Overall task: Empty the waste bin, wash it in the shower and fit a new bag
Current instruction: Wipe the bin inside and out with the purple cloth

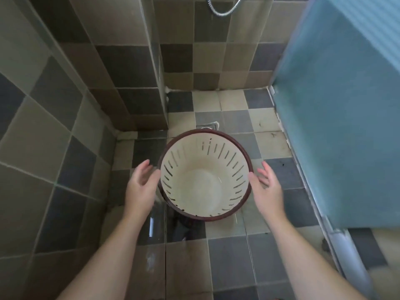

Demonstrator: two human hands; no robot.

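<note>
The waste bin [204, 176] stands upright on the tiled shower floor, seen from above. It is cream inside with slotted walls and a dark brown rim, and it holds no bag and no rubbish. My left hand [141, 185] is at the bin's left rim with fingers loosely spread, thumb close to the rim. My right hand [266, 185] is at the right rim, fingers relaxed and open, thumb at the rim's edge. Neither hand grips the bin.
A floor drain [207, 126] lies just behind the bin. A metal shower hose [223, 9] hangs at the top. Tiled walls close the left side, and a frosted blue shower door [337, 115] stands on the right. The floor looks wet near the bin.
</note>
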